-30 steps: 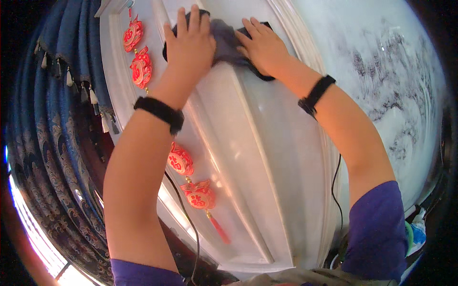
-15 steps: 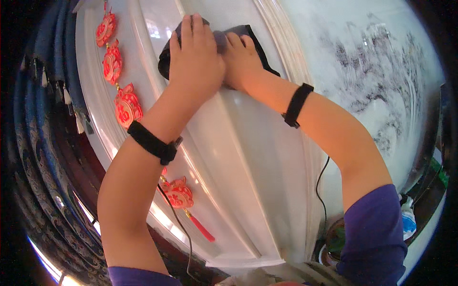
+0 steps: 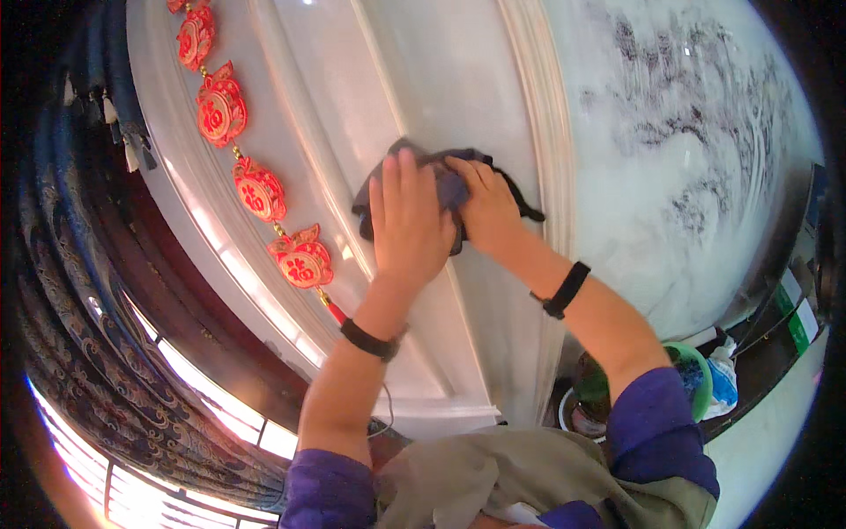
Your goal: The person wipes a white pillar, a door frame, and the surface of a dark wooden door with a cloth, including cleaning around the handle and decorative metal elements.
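A dark grey cloth (image 3: pixel 451 187) with a black edge lies bunched against a white moulded wall panel (image 3: pixel 454 79). My left hand (image 3: pixel 410 220) presses flat on the cloth's left part, its fingers stretched out and pointing up the panel. Close beside it, my right hand (image 3: pixel 489 210) has its fingers bent over the cloth's right part, gripping it. Some of the cloth is hidden beneath both hands. Each wrist wears a black strap.
A string of red hanging ornaments (image 3: pixel 260 188) runs down the panel's left side. Patterned dark curtains (image 3: pixel 115 353) hang far left. On the right are a wall painted with dark ink-like marks (image 3: pixel 696 141), a green basin (image 3: pixel 702 379) and a white-and-blue bottle (image 3: pixel 723 379).
Both hands and the cloth sit lower in the picture and further right, and the view has shifted too. The cloth looks more bunched between the hands. More of the basin shows.
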`<action>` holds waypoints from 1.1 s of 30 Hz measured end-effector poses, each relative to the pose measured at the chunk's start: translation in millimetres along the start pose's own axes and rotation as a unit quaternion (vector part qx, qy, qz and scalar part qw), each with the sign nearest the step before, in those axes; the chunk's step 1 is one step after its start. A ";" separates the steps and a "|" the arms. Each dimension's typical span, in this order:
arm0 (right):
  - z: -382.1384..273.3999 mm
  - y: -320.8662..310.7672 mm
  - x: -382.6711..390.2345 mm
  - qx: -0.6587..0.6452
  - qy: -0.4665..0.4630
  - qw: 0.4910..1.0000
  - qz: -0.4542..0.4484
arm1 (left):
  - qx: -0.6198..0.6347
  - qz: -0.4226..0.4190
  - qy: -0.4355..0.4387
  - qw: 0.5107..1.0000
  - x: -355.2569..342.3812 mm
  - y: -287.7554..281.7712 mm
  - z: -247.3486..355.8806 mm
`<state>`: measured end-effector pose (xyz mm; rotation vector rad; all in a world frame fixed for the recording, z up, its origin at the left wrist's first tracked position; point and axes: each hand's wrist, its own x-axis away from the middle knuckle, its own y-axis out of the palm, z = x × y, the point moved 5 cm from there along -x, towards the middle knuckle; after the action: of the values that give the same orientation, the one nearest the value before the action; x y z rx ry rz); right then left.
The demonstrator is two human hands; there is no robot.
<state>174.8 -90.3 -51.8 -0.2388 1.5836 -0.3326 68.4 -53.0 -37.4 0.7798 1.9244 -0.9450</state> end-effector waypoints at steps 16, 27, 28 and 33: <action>-38.5 55.7 213.4 -0.261 0.408 0.868 -0.113 | 0.112 -0.216 -0.030 0.970 231.8 64.3 31.8; -106.4 14.2 73.1 -0.073 0.085 0.985 0.133 | 0.278 0.051 -0.174 0.943 120.7 3.0 -49.4; -111.1 32.1 86.7 -0.074 0.112 0.987 0.090 | 0.298 0.003 -0.206 0.932 143.7 13.9 -50.0; -92.7 135.3 249.7 -0.198 0.333 0.921 0.037 | 0.312 -0.060 -0.194 0.928 260.6 52.7 -5.2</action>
<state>78.8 -46.3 -331.3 -0.4030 2.3286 -0.0184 -11.8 21.3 -279.9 0.7519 1.3348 -1.6911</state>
